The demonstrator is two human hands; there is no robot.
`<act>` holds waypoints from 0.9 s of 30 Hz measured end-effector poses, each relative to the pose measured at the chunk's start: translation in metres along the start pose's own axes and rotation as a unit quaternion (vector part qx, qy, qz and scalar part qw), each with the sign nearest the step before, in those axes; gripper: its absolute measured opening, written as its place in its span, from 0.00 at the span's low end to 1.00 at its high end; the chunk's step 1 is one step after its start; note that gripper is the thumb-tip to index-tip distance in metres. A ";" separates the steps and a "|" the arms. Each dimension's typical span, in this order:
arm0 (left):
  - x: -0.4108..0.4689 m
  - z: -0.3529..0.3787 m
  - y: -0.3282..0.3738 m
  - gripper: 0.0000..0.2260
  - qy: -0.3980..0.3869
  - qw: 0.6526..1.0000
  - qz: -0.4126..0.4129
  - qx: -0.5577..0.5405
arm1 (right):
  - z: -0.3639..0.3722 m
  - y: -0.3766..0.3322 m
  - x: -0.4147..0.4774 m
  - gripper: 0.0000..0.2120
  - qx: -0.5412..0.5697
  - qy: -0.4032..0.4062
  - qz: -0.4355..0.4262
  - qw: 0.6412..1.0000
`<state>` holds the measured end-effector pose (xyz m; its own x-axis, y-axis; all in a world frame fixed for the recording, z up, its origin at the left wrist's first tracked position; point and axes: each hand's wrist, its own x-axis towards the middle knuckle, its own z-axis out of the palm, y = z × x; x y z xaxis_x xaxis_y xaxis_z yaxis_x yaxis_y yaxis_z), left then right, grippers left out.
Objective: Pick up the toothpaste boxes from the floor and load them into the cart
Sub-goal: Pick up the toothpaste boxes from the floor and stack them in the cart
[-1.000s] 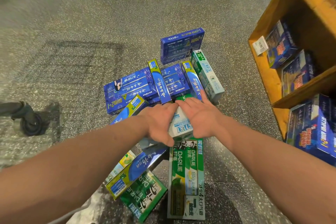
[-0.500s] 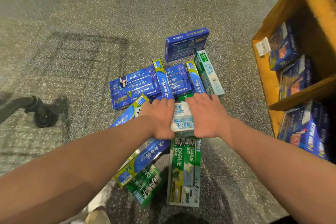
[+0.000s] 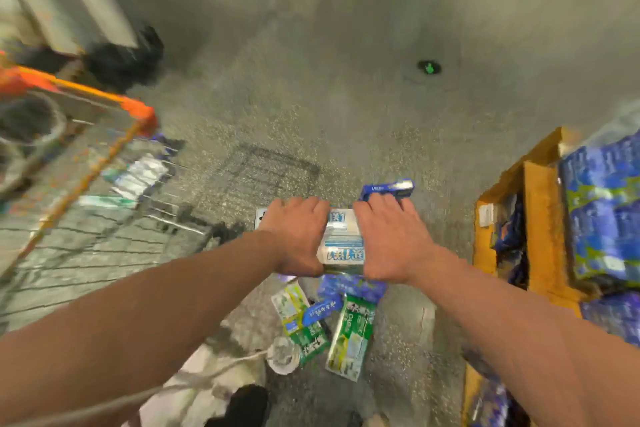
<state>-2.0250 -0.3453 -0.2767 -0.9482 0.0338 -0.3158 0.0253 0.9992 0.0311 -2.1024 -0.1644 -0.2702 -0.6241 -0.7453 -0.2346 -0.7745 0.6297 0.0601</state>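
Observation:
Both hands press from either side on a bundle of toothpaste boxes, white and pale blue on top, held up above the floor. My left hand grips its left side, my right hand its right side, where a dark blue box sticks out past the fingers. Below the hands several green and blue toothpaste boxes lie on the speckled floor. The wire cart with orange trim stands at the left, with a few boxes inside it.
A wooden shelf packed with blue toothpaste boxes stands at the right. A green arrow marker is set in the floor ahead. Pale trousers, a cord and a dark shoe show at the bottom. The view is motion-blurred.
Both hands closed on the bundle and lifted it off the floor pile. The view swung up and left, bringing the cart into sight.

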 end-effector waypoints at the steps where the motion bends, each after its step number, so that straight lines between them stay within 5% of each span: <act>1: -0.023 -0.033 -0.007 0.41 0.008 1.000 -0.014 -0.002 | -0.038 -0.009 -0.006 0.34 0.000 0.013 -0.014 1.000; 7: -0.164 -0.196 -0.050 0.37 0.058 0.995 -0.078 -0.011 | -0.224 -0.080 -0.036 0.34 -0.020 0.089 -0.075 0.993; 12: -0.276 -0.257 -0.096 0.34 0.122 0.984 -0.132 0.004 | -0.318 -0.170 -0.047 0.37 -0.048 0.139 -0.116 0.982; 17: -0.376 -0.262 -0.169 0.34 0.151 0.976 -0.156 0.029 | -0.360 -0.285 -0.051 0.36 -0.046 0.166 -0.136 0.976; 27: -0.491 -0.190 -0.337 0.39 0.086 0.978 -0.188 0.034 | -0.344 -0.497 0.002 0.37 -0.018 0.138 -0.146 0.979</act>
<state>-1.6280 -0.7032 0.0477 -0.9336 -0.3345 -0.1285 -0.3199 0.9396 -0.1217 -1.7539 -0.5544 0.0332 -0.3751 -0.9267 0.0237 -0.9244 0.3759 0.0644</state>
